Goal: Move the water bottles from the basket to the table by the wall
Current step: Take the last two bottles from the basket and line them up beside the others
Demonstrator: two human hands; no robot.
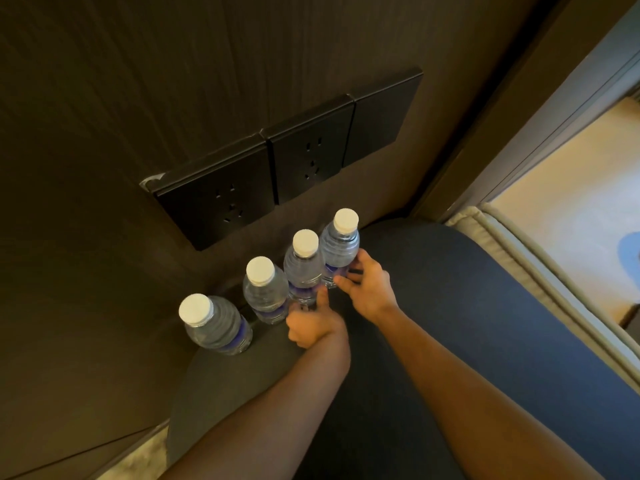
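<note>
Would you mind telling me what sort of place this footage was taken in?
Probably a hotel room or bedroom. A row of black wall sockets sits in dark wood panelling just above a small round table holding four sealed water bottles, and a piped cushion edge shows at right.

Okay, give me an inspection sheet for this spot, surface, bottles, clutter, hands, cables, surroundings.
Surface: dark round table against the wall.
Job's things: four water bottles with white caps, upright in a row by the wall: first bottle, second bottle, third bottle, fourth bottle. Basket not in view.
Clutter: nothing seen.
Hands: left hand at the third bottle's base; right hand gripping the fourth bottle.
Cables: nothing seen.
Surroundings: black wall sockets, nothing plugged in; cushioned seat at right.
</note>
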